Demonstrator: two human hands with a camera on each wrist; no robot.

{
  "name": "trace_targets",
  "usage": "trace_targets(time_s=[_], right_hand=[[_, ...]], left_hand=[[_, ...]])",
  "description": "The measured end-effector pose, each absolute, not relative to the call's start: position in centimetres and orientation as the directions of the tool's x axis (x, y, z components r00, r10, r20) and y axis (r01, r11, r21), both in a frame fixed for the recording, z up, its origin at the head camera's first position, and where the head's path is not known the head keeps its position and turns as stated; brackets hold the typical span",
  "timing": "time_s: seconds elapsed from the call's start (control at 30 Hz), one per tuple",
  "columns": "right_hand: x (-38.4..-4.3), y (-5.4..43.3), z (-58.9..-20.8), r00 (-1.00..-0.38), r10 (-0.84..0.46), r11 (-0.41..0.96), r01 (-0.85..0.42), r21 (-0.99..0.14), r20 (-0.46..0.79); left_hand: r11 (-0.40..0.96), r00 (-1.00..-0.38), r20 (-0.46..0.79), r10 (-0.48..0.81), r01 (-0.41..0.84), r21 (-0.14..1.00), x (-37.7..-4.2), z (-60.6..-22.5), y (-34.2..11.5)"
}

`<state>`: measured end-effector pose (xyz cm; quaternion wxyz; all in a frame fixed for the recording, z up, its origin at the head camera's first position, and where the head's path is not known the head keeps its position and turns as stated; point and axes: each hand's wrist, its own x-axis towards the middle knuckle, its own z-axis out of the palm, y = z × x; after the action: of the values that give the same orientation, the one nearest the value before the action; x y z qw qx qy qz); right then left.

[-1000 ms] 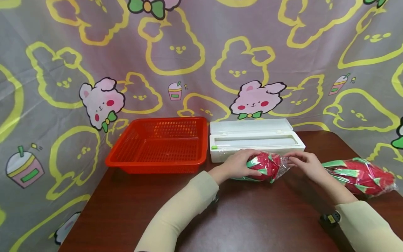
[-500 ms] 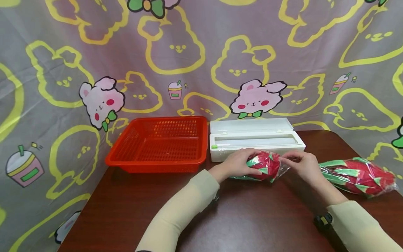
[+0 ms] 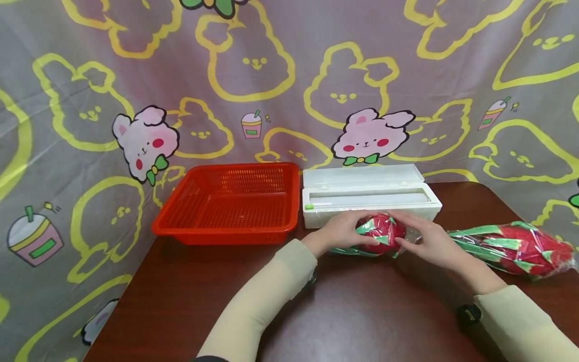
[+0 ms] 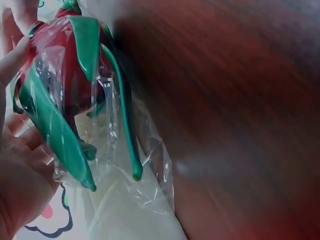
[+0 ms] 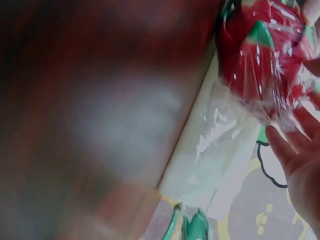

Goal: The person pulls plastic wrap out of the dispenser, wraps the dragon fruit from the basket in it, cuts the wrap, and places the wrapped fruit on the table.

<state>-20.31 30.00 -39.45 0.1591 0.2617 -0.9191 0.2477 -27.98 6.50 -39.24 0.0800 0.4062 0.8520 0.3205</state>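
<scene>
A red dragon fruit (image 3: 382,232) with green scales lies in clear plastic film in front of the white cling film box. My left hand (image 3: 339,232) grips its leafy left end, thumb on the near side and fingers on the far side. Around the right end curve the thumb and fingers of my right hand (image 3: 429,242), touching the film. In the left wrist view, long green tips of the dragon fruit (image 4: 87,50) hang inside loose film, beside the left palm (image 4: 22,185). The right wrist view shows gathered film at the fruit's end (image 5: 245,65), by the right fingers (image 5: 280,145).
Behind the hands stands the cling film box (image 3: 325,219), its lid raised. A red plastic basket (image 3: 226,232) is to its left. Another film-wrapped dragon fruit (image 3: 524,249) lies at the right, beyond the right forearm. A patterned cloth (image 3: 280,60) hangs behind the brown table (image 3: 362,311).
My right hand has moved left, from pinching the loose film tail to closing around the fruit's right end, folding the film against it. My left hand keeps its grip.
</scene>
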Motion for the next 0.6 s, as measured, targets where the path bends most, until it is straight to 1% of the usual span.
trace_targets(time_s=[0.1, 0.17, 0.33, 0.5, 0.6], right_hand=[[-20.31, 30.05, -39.20, -0.835, -0.396, 0.739, -0.537, -0.407, 0.381], [-20.48, 30.00, -39.14, -0.844, -0.391, 0.746, -0.524, -0.411, 0.366], [-20.84, 29.89, -39.37, -0.849, -0.382, 0.747, -0.516, -0.418, 0.365], [-21.04, 29.87, -39.61, -0.856, -0.387, 0.748, -0.509, -0.427, 0.342], [-21.13, 29.95, -39.49, -0.862, -0.388, 0.750, -0.501, -0.432, 0.325]], left_hand=[[0.434, -0.646, 0.142, 0.750, 0.642, 0.632, -28.06, -39.21, 6.64], [0.405, -0.634, 0.165, 0.755, 0.650, 0.643, -28.19, -39.24, 6.67], [0.347, -0.606, 0.205, 0.769, 0.664, 0.662, -28.54, -39.58, 6.67], [0.318, -0.608, 0.204, 0.768, 0.637, 0.702, -28.66, -39.92, 6.50], [0.325, -0.630, 0.192, 0.753, 0.609, 0.723, -28.62, -40.06, 6.47]])
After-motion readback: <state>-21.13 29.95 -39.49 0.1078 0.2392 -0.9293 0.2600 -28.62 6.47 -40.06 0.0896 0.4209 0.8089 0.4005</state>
